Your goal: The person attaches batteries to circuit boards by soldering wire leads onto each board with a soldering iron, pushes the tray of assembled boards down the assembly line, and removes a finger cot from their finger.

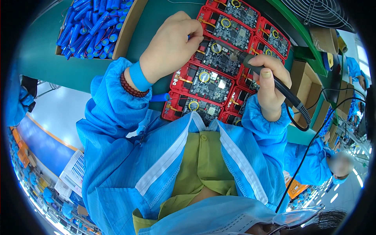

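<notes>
Red plastic cases (pixel 175 87) with grey circuit boards (pixel 221 58) sit at twelve to one o'clock, under your two hands.

Your left hand (pixel 170 47), near twelve o'clock, has thumb and forefinger pressed together at the edge of a case; you cannot tell from here what lies between them; your right hand (pixel 272 84), at two o'clock, is closed around a black-handled soldering iron with a metal shaft (pixel 248 60), which points toward ten o'clock over a board; whether its tip touches is unclear; a blue cylindrical battery (pixel 159 97) lies at ten o'clock beside your left sleeve; at half past ten, a brown cardboard box (pixel 132 29) holds a heap of blue cylindrical batteries (pixel 90 33).
</notes>
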A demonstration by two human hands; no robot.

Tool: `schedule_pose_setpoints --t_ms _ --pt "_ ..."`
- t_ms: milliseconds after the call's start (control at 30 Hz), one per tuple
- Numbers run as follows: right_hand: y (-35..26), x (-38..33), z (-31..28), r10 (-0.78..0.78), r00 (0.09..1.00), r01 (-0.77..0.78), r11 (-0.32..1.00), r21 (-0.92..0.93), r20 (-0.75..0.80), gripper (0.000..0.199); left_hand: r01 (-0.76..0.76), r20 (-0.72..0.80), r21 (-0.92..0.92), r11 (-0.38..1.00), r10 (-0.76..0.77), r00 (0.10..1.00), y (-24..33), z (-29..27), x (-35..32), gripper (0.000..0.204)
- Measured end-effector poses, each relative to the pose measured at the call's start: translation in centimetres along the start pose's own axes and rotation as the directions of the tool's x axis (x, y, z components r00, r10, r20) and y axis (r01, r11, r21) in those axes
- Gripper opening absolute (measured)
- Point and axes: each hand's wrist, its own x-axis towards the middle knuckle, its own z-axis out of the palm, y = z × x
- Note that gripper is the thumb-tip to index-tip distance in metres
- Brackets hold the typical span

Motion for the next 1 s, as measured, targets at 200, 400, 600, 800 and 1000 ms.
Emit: schedule_pose_setpoints --t_ms 200,400,600,800,1000 --pt "0.1 0.1 0.2 -0.019 1.0 0.019 1.0 -0.006 0.004 0.022 -0.01 0.0 0.023 1.0 0.01 1.0 0.0 0.0 0.0 0.006" --pt "-0.2 0.3 0.0 -0.004 0.998 0.009 0.997 -0.076 0.066 0.022 -0.012 -0.022 0.047 0.999 0.013 1.0 0.1 0.3 -0.1 0.006" --pt "-0.4 -0.2 -0.1 -0.039 0.999 0.04 0.996 -0.08 0.013 0.023 -0.031 -0.033 0.061 0.998 0.033 0.999 0.0 0.3 0.0 0.005" --pt "-0.6 -0.6 -0.2 -0.035 0.997 0.033 0.999 -0.02 -0.062 0.025 -0.029 -0.025 0.054 0.998 0.031 0.999 0.2 0.1 0.0 0.005" --pt "-1.4 -1.2 -0.6 -0.039 0.99 0.039 0.999 -0.004 -0.135 0.03 -0.027 -0.028 0.029 0.999 0.027 0.999 0.0 0.3 0.0 0.005"
